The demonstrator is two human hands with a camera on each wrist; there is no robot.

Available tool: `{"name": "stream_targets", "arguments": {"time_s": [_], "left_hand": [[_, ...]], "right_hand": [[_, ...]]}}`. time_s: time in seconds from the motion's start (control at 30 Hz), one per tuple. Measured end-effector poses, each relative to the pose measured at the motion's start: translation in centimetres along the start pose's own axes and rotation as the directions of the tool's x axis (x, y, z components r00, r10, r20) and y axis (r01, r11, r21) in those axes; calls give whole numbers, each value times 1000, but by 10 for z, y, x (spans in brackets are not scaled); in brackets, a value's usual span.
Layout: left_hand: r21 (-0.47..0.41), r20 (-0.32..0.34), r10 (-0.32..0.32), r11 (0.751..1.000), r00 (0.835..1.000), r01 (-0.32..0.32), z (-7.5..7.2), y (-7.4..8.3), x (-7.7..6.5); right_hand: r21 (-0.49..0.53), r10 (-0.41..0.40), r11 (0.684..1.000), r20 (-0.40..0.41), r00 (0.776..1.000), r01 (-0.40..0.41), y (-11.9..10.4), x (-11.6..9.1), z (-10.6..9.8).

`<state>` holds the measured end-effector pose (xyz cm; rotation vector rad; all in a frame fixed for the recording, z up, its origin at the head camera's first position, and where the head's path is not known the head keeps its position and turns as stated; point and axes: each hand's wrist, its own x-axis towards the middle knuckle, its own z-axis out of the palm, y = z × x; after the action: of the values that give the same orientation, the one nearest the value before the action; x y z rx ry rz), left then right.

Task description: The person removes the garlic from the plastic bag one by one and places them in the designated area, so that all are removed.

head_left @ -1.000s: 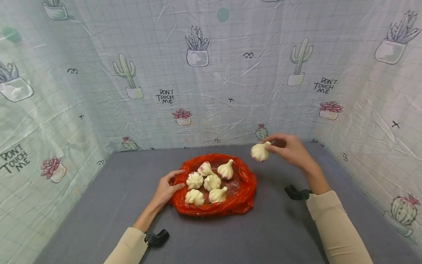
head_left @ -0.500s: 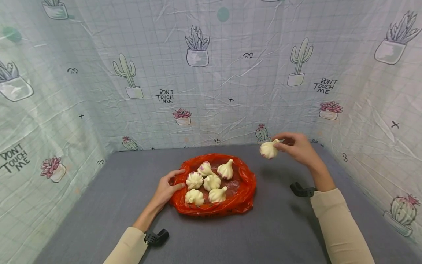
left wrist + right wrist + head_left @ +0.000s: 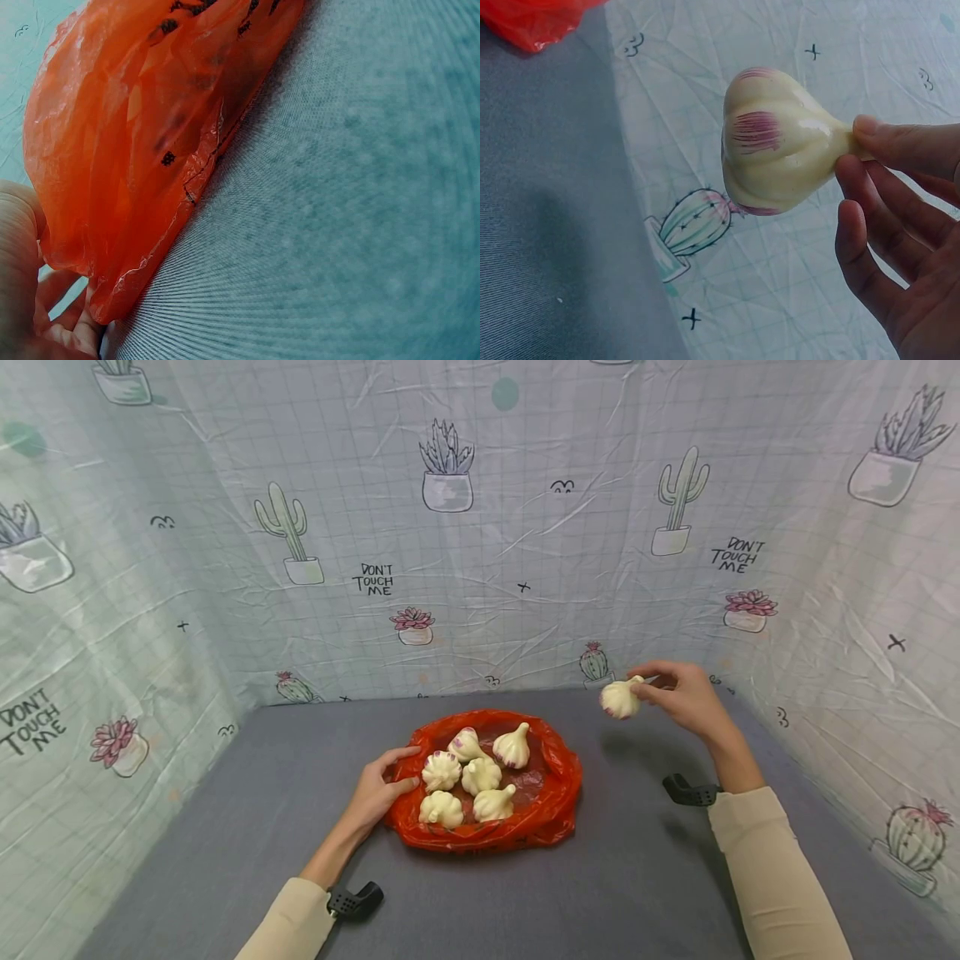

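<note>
My right hand [image 3: 682, 693] pinches a cream garlic bulb [image 3: 620, 698] by its stem, raised over the table to the right of the red plastic bag [image 3: 558, 810]. Purple streaks mark the bulb [image 3: 780, 142] in the right wrist view, where thumb and fingertips meet at its neck. At the bag's left side my left hand [image 3: 377, 785] grips the rim between thumb and fingers. The left wrist view has the bag's thin outer wall [image 3: 142, 150] beside the thumb, some fingers partly hidden behind it. Several more garlic bulbs [image 3: 482, 775] lie inside the opened bag.
A grey cloth-covered table [image 3: 480, 910] lies under everything. Behind and at both sides hangs a pale curtain [image 3: 487, 552] printed with cacti and potted plants. Each wrist wears a black camera mount [image 3: 690, 791].
My right hand has moved right and slightly up with the garlic bulb, away from the bag. The left hand and the bag with its bulbs have stayed put.
</note>
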<state>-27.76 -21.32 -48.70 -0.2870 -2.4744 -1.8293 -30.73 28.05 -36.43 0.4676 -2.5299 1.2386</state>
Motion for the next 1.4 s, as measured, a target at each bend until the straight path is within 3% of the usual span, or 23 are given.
{"name": "stream_targets", "arguments": {"time_s": [0.7, 1.0, 1.4], "left_hand": [[8, 18, -9, 1000, 1000, 9, 8, 0, 4], [0, 4, -17, 1000, 1000, 17, 1, 0, 1], [20, -19, 13, 1000, 1000, -13, 2, 0, -1]], "right_hand": [[-41, 42, 998, -42, 998, -44, 16, -7, -6], [-95, 126, 988, 1, 992, -125, 11, 12, 9], [-122, 143, 984, 72, 987, -133, 26, 31, 20]]}}
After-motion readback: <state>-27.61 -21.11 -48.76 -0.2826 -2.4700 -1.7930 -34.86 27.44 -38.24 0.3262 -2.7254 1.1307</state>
